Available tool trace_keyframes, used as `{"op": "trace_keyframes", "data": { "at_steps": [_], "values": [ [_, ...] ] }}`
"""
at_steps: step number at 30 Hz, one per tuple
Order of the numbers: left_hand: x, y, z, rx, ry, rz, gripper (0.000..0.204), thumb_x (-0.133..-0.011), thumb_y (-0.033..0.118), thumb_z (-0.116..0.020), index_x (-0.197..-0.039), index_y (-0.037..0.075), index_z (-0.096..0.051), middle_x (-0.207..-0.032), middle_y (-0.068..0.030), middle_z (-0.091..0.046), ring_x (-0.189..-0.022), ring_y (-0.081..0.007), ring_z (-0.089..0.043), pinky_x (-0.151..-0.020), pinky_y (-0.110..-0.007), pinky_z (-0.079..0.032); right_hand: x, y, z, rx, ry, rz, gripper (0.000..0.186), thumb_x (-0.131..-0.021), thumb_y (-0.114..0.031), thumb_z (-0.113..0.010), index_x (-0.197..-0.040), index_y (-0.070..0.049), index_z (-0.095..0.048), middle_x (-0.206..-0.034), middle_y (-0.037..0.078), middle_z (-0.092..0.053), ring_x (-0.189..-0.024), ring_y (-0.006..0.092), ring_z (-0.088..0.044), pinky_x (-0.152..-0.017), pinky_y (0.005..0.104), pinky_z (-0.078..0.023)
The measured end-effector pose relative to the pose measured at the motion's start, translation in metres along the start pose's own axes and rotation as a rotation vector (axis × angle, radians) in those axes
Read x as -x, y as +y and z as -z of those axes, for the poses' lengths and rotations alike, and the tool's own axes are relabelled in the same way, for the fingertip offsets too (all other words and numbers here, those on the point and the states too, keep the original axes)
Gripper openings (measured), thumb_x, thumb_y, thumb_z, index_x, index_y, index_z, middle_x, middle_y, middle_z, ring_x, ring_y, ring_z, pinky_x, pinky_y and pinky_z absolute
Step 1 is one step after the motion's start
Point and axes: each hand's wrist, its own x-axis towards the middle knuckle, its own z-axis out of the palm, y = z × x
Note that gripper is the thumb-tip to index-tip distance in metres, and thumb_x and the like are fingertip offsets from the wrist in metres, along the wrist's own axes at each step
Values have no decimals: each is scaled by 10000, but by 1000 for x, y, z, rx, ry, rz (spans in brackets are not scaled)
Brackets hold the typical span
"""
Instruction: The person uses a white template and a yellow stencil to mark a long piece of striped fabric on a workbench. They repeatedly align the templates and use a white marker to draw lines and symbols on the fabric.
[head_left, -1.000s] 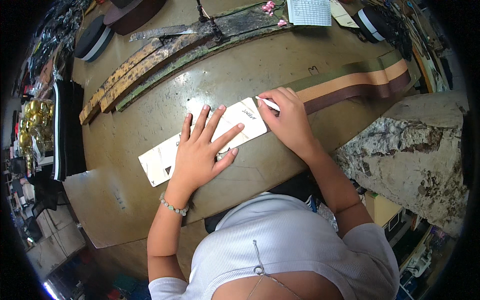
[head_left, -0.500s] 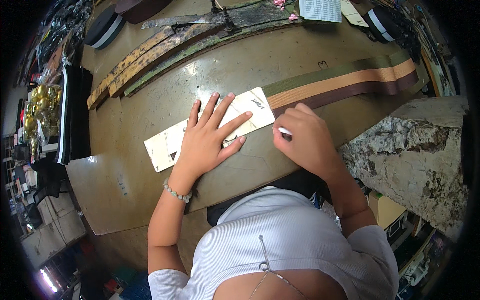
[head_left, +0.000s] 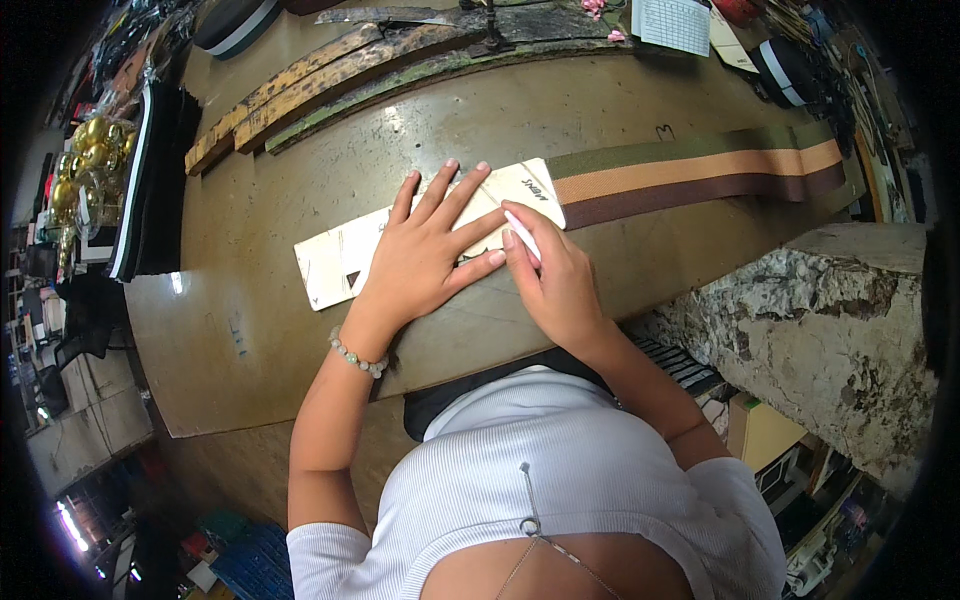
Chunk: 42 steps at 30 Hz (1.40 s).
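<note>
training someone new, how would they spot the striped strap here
On the brown table, the left hand lies spread on a cream card. From that card's right end the striped strap runs rightward. Only it has lengthwise green, tan and maroon bands.

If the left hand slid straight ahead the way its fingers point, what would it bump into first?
Past the pale card under it, the left hand would cross the tabletop, then probably meet the green-edged wooden bar; how high that stands is hard to judge.
</note>
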Motion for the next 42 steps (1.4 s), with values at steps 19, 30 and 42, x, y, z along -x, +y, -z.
{"op": "trace_keyframes", "data": {
  "at_steps": [19,30,42],
  "values": [
    [-42,5,73,384,372,-70,742,-661,235,-866,-1316,77,-553,-1114,-125,-668,-1007,-275,-663,-907,-409,-567,-7,33,38,-1084,102,-23,270,-999,-152,-640,-1074,-88,-388,-1226,149,-533,-1043,202,-584,-931,364,-523],
    [-69,29,53,821,705,49,835,-864,419,-762,-1466,27,-337,-1435,-221,-452,-1363,-315,-455,-1166,-471,-333,-40,-11,42,-1063,4,-8,437,-923,-124,-562,-1329,28,-499,-1249,146,-604,-1130,209,-605,-1002,359,-497],
    [37,-12,-1,273,227,525,410,-757,482,-824,-927,123,-724,-781,-41,-595,-883,-230,-530,-841,-383,-320,-61,-3,70,-158,-10,255,644,-635,-190,-945,-964,-75,-404,-1298,156,-633,-1013,193,-568,-970,342,-453]
  ]
}}
